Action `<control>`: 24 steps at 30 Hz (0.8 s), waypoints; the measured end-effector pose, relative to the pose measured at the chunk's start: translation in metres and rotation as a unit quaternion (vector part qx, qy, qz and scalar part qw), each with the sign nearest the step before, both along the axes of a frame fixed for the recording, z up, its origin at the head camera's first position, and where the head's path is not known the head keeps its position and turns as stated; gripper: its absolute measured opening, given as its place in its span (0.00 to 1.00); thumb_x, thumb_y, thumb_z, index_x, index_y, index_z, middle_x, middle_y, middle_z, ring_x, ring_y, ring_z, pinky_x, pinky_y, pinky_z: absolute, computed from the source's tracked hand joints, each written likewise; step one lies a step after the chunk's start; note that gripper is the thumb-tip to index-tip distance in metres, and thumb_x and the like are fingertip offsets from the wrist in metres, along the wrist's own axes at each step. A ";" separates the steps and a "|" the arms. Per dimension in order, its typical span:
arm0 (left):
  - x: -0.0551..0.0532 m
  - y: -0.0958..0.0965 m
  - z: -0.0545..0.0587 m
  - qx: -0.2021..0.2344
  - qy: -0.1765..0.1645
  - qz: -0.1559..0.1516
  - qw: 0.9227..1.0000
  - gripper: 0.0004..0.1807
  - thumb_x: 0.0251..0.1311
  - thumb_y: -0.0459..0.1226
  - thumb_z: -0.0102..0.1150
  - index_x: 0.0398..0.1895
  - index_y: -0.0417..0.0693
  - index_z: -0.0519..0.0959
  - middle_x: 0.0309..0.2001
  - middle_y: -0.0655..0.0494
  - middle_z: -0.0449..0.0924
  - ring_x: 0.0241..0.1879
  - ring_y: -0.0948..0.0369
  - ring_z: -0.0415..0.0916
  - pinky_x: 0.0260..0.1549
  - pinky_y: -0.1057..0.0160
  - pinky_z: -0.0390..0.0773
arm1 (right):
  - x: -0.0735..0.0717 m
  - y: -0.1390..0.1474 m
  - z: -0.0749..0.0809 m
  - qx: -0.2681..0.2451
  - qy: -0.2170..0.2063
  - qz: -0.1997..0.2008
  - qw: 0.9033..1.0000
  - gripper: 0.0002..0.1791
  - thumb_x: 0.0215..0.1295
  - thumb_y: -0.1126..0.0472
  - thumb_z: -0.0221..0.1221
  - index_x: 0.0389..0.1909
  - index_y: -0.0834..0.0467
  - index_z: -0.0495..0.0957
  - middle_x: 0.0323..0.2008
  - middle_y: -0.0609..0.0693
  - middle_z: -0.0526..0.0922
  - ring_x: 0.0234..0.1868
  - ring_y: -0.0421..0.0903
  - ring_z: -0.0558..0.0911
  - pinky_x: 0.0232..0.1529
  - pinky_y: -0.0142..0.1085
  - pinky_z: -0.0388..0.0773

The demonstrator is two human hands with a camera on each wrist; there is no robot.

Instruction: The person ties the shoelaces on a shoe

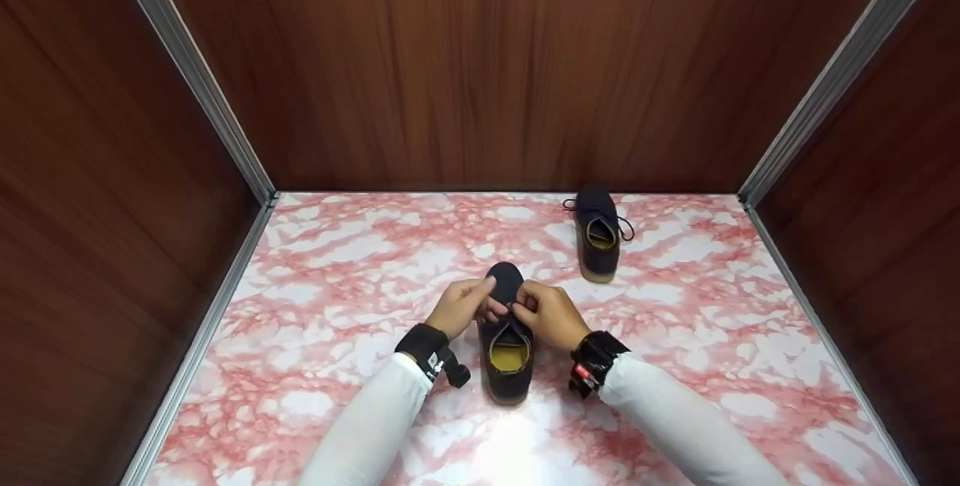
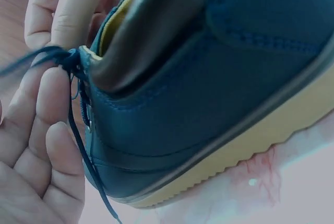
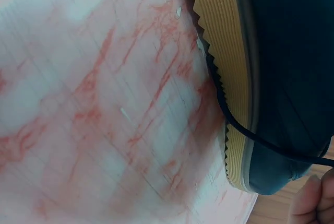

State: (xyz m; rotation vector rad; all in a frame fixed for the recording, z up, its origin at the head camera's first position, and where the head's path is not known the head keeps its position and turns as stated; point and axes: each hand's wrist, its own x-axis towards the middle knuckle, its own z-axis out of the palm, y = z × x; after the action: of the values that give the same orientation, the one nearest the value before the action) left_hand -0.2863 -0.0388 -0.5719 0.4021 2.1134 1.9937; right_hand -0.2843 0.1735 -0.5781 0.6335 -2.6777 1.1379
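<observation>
A dark lace-up shoe (image 1: 507, 385) with a yellow lining and tan sole stands on the floor, toe pointing away. My left hand (image 1: 461, 307) is at its left side, fingers bent at the dark shoelace (image 2: 77, 62) by the knot. From the right, my right hand (image 1: 553, 313) pinches the lace between thumb and fingers over the shoe's throat. In the left wrist view, one lace end hangs down past the toe. The right wrist view shows a lace (image 3: 271, 148) running across the sole's edge to fingertips (image 3: 308, 198) in the lower corner.
A matching shoe (image 1: 598, 265), its lace in a bow, stands farther back on the right. The red-and-white marbled floor (image 1: 337, 276) is bounded by dark wood-grain panels (image 1: 480, 73) with metal edging (image 1: 199, 73) at the corners.
</observation>
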 end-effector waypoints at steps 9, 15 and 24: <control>-0.004 0.002 -0.003 -0.048 -0.018 0.011 0.999 0.15 0.77 0.40 0.55 0.39 0.34 0.78 0.29 0.41 0.89 0.23 0.65 0.83 0.27 0.62 0.84 | 0.001 0.000 -0.001 -0.014 -0.016 -0.013 1.000 0.11 0.64 0.62 0.70 0.28 0.52 0.77 0.22 0.40 0.77 0.24 0.35 0.74 0.27 0.28 0.71; -0.005 0.000 -0.006 -0.080 -0.025 -0.015 0.996 0.09 0.70 0.33 0.58 0.40 0.35 0.83 0.27 0.54 0.86 0.27 0.66 0.82 0.33 0.64 0.86 | 0.002 0.000 -0.001 -0.026 -0.014 -0.010 1.000 0.11 0.65 0.61 0.71 0.29 0.53 0.77 0.23 0.41 0.78 0.25 0.35 0.75 0.28 0.28 0.72; -0.007 0.001 -0.004 -0.105 -0.020 -0.045 0.993 0.08 0.68 0.31 0.61 0.41 0.32 0.84 0.26 0.62 0.83 0.28 0.68 0.80 0.35 0.67 0.83 | 0.004 0.001 0.000 -0.037 -0.009 -0.004 0.999 0.11 0.64 0.62 0.72 0.29 0.53 0.77 0.24 0.43 0.79 0.26 0.35 0.75 0.31 0.28 0.73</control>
State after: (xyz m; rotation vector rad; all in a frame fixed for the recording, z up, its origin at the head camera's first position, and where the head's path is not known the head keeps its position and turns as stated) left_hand -0.2930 -0.0378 -0.5763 0.4086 2.2115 1.6949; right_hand -0.2802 0.1748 -0.5779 0.6034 -2.6373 1.2392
